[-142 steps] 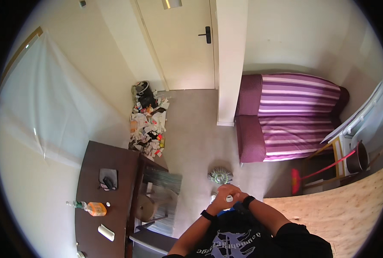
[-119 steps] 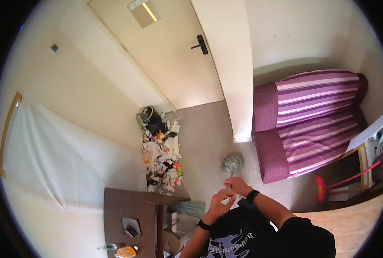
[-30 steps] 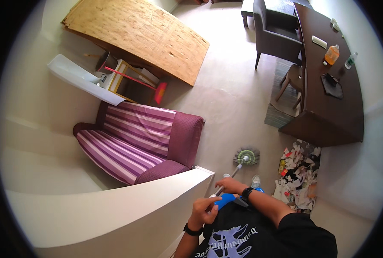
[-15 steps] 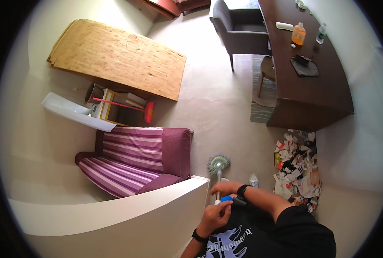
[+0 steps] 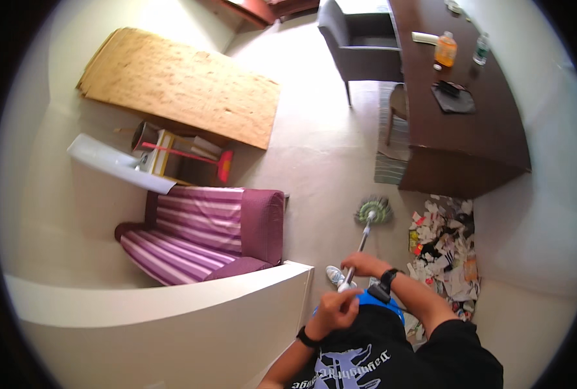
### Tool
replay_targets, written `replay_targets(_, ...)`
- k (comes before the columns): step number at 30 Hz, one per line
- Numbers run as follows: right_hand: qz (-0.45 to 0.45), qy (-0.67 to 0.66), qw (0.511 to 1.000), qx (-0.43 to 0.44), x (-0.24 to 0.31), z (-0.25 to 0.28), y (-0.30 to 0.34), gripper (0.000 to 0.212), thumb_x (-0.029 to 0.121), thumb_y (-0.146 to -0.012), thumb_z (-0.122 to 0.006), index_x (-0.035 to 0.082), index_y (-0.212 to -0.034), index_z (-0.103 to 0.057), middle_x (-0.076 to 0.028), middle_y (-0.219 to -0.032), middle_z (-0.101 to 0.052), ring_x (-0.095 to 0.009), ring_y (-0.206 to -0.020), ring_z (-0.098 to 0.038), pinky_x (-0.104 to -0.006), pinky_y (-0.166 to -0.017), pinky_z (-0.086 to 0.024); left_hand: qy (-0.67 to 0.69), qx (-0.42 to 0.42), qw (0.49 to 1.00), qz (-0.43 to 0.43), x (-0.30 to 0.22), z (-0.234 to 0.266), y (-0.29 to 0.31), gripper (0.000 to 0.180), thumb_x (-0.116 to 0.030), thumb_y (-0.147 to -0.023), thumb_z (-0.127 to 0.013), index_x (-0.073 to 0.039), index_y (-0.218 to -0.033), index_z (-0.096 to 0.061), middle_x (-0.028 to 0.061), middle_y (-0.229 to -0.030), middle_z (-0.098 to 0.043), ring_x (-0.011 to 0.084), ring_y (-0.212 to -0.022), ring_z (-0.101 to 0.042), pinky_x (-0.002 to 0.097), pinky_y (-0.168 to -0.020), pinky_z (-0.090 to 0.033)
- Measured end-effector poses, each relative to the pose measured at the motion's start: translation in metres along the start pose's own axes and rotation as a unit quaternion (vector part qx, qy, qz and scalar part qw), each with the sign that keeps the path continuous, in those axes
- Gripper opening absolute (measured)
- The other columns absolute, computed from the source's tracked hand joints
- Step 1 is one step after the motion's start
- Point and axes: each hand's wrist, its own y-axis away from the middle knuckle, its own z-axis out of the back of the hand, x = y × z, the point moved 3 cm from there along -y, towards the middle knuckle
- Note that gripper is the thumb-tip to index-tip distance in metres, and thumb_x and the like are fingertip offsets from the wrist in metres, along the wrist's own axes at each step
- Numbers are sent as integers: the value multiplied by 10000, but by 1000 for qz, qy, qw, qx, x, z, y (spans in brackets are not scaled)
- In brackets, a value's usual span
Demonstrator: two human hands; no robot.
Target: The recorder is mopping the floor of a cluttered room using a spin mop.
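A mop [image 5: 373,211] with a round, shaggy green-and-grey head rests on the floor ahead of me. Its metal pole slants back toward my body. Partway down the pole, my right hand [image 5: 366,264] is closed around it. Nearer to my body, my left hand [image 5: 337,310] is closed about the white upper end of the handle. Part of that end is hidden by the fingers. Black bands circle both wrists.
A heap of paper scraps [image 5: 445,253] lies to the right, below the dark desk [image 5: 460,139]. On the left stand a purple striped sofa [image 5: 201,214] and a low white wall [image 5: 172,308]. Farther off are stacked wooden boards [image 5: 184,84] and a grey armchair [image 5: 366,58].
The mop head has swung to the right and farther away across the floor. Both my hands have moved somewhat right with the pole, still gripping it.
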Motion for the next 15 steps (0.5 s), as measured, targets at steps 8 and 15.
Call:
replay_targets(8, 47, -156, 972, 170, 57, -99, -26, 300, 119, -765, -680, 92, -1063, -703, -124, -917, -687, -343, -900, -658, -443, -813, -525, -48, -30, 996, 69, -11, -5, 46, 170, -19, -857, -655, -65, -1010, -713, 53, -539, -531, 169, -435, -536, 315, -435, -403)
replay_targets(15, 65, -28, 980, 185, 56, -57, -1, 300, 78, -766, -675, 151, -1055, -709, -127, -964, -700, -348, -963, -665, -461, -815, -532, -26, -23, 996, 82, -32, 4, 51, 161, -23, -869, -659, -56, -1018, -710, 57, -570, -558, 158, -423, -524, 305, -430, -393)
